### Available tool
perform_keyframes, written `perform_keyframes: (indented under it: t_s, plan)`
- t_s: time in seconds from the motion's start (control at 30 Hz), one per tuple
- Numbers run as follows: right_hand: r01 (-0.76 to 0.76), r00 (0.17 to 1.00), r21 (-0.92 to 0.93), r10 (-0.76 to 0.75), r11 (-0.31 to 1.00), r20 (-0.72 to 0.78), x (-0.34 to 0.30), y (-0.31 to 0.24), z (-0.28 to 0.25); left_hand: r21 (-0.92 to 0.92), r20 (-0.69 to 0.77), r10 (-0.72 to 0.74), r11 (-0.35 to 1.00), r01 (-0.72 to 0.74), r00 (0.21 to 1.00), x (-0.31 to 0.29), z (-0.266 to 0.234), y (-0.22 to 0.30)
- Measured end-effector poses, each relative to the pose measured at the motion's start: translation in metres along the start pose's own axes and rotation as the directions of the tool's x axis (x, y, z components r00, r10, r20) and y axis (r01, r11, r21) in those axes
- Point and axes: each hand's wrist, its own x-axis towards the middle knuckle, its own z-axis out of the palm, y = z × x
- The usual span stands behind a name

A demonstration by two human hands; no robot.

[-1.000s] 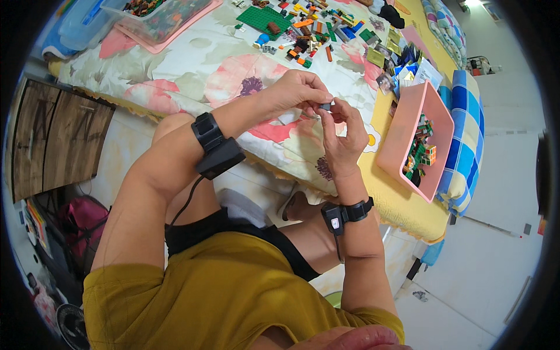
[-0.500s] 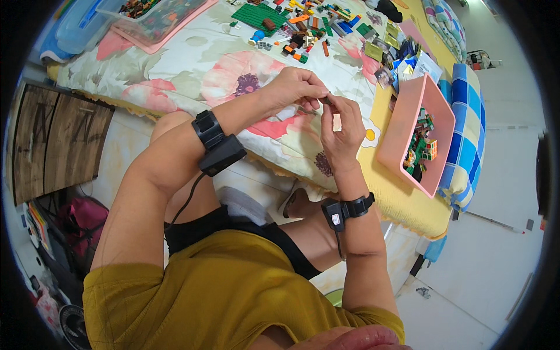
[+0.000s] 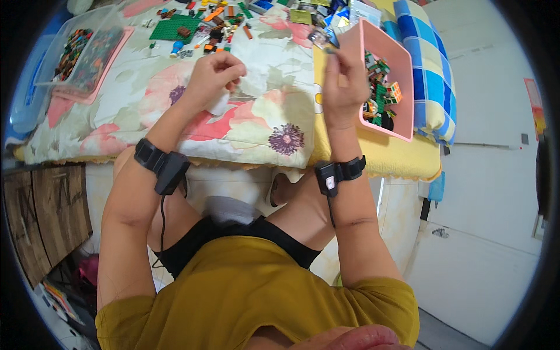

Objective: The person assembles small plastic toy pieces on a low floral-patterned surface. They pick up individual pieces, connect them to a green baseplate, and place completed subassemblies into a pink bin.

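Note:
My left hand (image 3: 214, 79) hovers above the flowered bed cover (image 3: 256, 128), its fingers curled in and the thumb against them. Anything inside those fingers is hidden. Beside the pink bin (image 3: 387, 76), my right hand (image 3: 345, 87) is raised, thumb and fingertips closed on a small dark toy brick (image 3: 330, 51), whose exact shape is too small to tell. Inside the bin lie green and dark brick pieces (image 3: 379, 96) and a puzzle cube (image 3: 394, 92). Beyond my left hand, loose toy bricks (image 3: 219, 35) spread around a green baseplate (image 3: 172, 28).
A clear plastic box (image 3: 96, 46) of small bricks stands at the far left on a pink lid or tray (image 3: 81, 96). Shiny packets (image 3: 319, 37) lie by the bin's far left corner. A blue checked pillow or folded quilt (image 3: 429, 76) runs along the bin's right side.
My hands, together over the cover before, have come apart. The right one went to the pink bin with the small brick, the left one drew off leftward. The view has also shifted.

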Motion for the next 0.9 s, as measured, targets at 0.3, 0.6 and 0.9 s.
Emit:
perform_keyframes:
  t_s: [0.3, 0.6, 0.9]
  plan:
    - [-0.465, 0.884, -0.248, 0.462, 0.850, -0.071, 0.006, 0.107, -0.084, 0.947, 0.124, 0.498, 0.199, -0.252, 0.859, 0.008, -0.011, -0.023]
    - [-0.505, 0.786, -0.367, 0.592, 0.781, 0.178, -0.007, 0.128, -0.087, 0.974, 0.077, 0.450, 0.157, -0.164, 0.890, 0.009, -0.008, -0.038]
    - [-0.524, 0.685, -0.468, 0.679, 0.712, 0.266, -0.007, 0.127, -0.081, 0.969, 0.149, 0.421, 0.118, -0.216, 0.895, 0.013, -0.014, -0.039]
